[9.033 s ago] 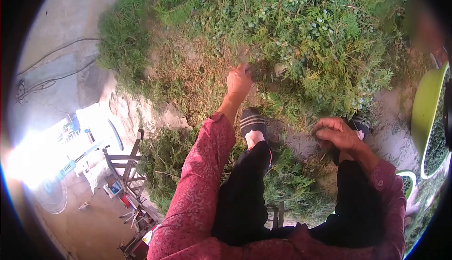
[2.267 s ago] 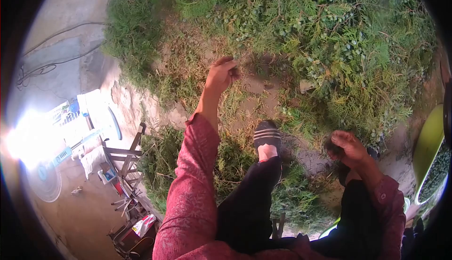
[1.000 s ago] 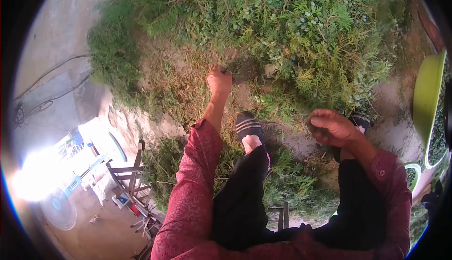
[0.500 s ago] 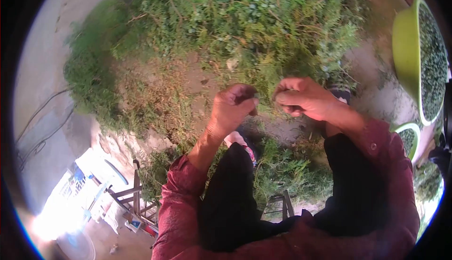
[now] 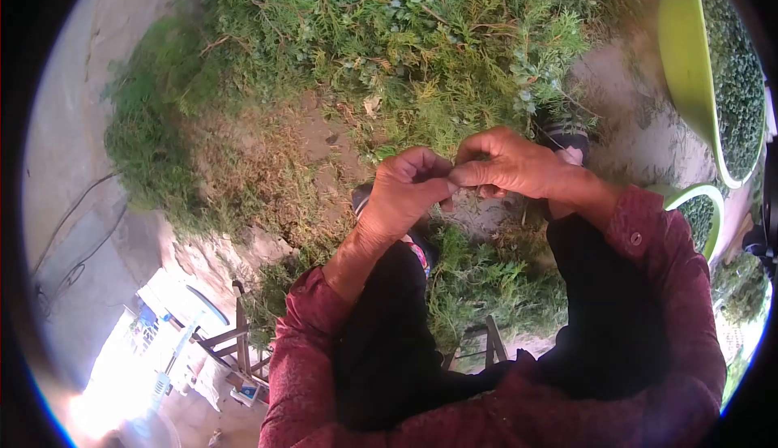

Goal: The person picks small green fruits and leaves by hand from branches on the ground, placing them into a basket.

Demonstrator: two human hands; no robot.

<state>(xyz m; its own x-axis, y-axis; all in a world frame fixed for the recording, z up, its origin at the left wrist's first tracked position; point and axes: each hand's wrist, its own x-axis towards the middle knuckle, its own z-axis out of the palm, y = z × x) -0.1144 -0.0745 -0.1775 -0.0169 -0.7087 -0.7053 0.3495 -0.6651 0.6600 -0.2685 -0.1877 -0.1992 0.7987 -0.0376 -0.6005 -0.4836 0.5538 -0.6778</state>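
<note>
Both hands meet in front of the person, above the knees. The left hand (image 5: 405, 197) is curled, its fingers (image 5: 425, 164) bent inward toward the palm with the tips pressed against the tips of the other hand. The right hand (image 5: 506, 164) is curled too, thumb and forefinger pinched narrow and pointing left, so that the two hands touch at the fingertips. Whatever sits in that pinch is too small and shaded to make out; I cannot tell what either hand holds.

Just beyond the hands a heap of cut green branches (image 5: 421, 42) covers the ground, with small pale blue-green berries (image 5: 405, 2) scattered through the upper part. More sprigs (image 5: 478, 286) lie between the person's legs, below the hands. A patch of bare dirt (image 5: 324, 140) with dry bits lies to the left of the heap.

At the upper right a large green basin (image 5: 677, 51) stands on the ground, filled with dark green berries. A smaller green bowl (image 5: 689, 197), also holding berries, sits just beside the right forearm's red sleeve (image 5: 664, 278). At the lower left a wooden frame (image 5: 235, 342) stands on the concrete floor.
</note>
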